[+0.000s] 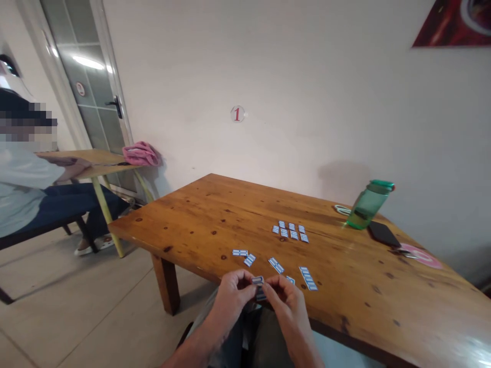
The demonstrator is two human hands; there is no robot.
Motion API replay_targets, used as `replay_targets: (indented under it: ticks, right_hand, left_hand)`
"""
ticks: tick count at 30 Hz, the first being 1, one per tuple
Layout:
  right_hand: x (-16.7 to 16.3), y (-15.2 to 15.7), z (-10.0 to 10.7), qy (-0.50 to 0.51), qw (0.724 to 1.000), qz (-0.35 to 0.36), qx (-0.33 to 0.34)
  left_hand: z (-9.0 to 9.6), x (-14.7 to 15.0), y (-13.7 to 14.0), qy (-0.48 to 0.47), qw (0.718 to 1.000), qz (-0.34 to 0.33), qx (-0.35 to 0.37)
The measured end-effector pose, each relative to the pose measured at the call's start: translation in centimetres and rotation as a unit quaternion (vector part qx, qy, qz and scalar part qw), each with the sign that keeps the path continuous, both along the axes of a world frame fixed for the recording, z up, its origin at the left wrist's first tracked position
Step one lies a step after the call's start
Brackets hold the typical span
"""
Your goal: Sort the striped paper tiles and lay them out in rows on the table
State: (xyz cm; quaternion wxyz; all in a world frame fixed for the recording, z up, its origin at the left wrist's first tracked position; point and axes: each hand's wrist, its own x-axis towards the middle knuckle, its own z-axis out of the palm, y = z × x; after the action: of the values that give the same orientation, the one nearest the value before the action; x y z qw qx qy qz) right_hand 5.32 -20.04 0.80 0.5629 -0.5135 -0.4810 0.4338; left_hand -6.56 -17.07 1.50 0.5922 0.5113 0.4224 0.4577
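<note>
Both hands meet at the table's near edge around a small blue-and-white printed strip [258, 280]. My left hand [232, 296] pinches its left side between thumb and fingers, and my right hand [287, 304] pinches the right side. Part of the strip hangs below the fingers, partly hidden. Just behind the right fingers lies another small printed piece [290, 280]. Similar pieces are spread beyond the hands: a short strip [240, 252], a tilted piece [249, 260], a strip [275, 265] and a longer strip [308, 278]. Farther back, several small pieces [293, 234] sit in two rough rows.
On the wooden table's [184, 220] right side stand a green bottle [370, 204], a dark flat phone-like object [383, 234], a pink disc [421, 255] and a pale coiled loop [342, 209]. At left, a person [23, 184] sits by another table [76, 158] with a pink cloth [141, 153].
</note>
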Motion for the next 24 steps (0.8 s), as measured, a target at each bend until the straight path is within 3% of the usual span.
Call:
replay_targets:
  ticks: [7, 24]
  right_hand:
    - [1.1, -0.9, 0.3, -0.164, 0.986, -0.005, 0.037]
    - [2.0, -2.8, 1.0, -0.192, 0.981, 0.000, 0.031]
  left_hand:
    - [0.2, -0.1, -0.5, 0.067, 0.997, -0.027, 0.037]
    - [1.6, 0.1, -2.3, 0.091, 0.993, -0.055, 0.051]
